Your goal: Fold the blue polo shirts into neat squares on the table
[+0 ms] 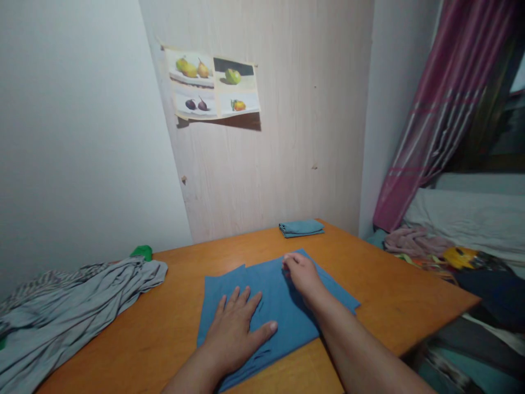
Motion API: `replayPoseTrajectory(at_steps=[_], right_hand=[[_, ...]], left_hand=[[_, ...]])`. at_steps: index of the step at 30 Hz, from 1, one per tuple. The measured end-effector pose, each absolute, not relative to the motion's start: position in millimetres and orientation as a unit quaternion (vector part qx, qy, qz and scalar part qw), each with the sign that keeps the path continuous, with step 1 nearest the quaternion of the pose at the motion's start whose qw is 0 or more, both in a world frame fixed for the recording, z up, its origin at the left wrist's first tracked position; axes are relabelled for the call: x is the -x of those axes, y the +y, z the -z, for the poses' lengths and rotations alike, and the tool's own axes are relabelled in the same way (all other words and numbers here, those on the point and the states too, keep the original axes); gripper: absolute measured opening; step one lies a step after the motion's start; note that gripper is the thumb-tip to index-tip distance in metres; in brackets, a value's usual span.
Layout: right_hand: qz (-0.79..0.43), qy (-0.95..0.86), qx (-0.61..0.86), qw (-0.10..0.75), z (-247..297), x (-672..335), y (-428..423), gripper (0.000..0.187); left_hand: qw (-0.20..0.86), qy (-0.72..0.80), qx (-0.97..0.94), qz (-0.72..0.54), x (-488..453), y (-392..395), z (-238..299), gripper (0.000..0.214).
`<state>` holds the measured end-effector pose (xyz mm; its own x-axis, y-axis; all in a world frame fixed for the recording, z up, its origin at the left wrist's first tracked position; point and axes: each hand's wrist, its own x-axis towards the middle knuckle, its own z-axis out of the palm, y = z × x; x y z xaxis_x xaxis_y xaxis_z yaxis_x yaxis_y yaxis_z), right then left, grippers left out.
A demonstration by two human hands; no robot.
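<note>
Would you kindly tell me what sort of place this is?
Probably a room in a home: a long magenta fabric curtain, a paper fruit poster, and crumpled grey cloth on an orange-brown wooden table.

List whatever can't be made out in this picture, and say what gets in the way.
All in the head view:
- Blue cloth: the patch under the left hand, covered by the palm and fingers.
- Right hand: whether it pinches anything, hidden by its own curled fingers.
- Gray cloth: its left end, cut off by the left edge.
- Purple curtain: its top, cut off by the upper edge.
</note>
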<state>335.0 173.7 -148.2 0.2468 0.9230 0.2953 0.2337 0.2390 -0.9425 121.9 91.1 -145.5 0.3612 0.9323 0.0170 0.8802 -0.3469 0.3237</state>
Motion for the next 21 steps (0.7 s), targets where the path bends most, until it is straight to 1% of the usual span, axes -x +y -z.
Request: replayPoseTrajectory(at_steps=[2,4,6,8,11,14,17,21], right_hand=[[-0.293,-0.501,0.560,0.591,138,-357,177,0.035],[-0.255,-0.494,0.606,0.569,131,-382,181,0.034],[-0.194,-0.502,0.673,0.508,128,-408,185,0.035],[-0.164,-0.504,0.715,0.456,130,-429,187,0.034],[-0.150,-0.512,0.755,0.382,137,-450,187,0.030],[-0.143,-0.525,0.780,0.309,143,-457,185,0.030],[-0.142,-0.538,0.787,0.266,146,-456,185,0.030],[-0.141,-0.545,0.793,0.232,147,-451,187,0.033]], left_hand=[[0.135,0.553,-0.815,-0.111,-122,92,146,0.087],[0.143,0.551,-0.813,-0.123,-123,92,147,0.088],[0.150,0.551,-0.810,-0.131,-124,93,148,0.090],[0.153,0.552,-0.809,-0.135,-124,93,148,0.092],[0.153,0.550,-0.808,-0.147,-124,94,150,0.092],[0.147,0.548,-0.810,-0.148,-123,95,153,0.093],[0.141,0.546,-0.813,-0.141,-123,97,155,0.094],[0.137,0.547,-0.815,-0.136,-124,97,155,0.094]])
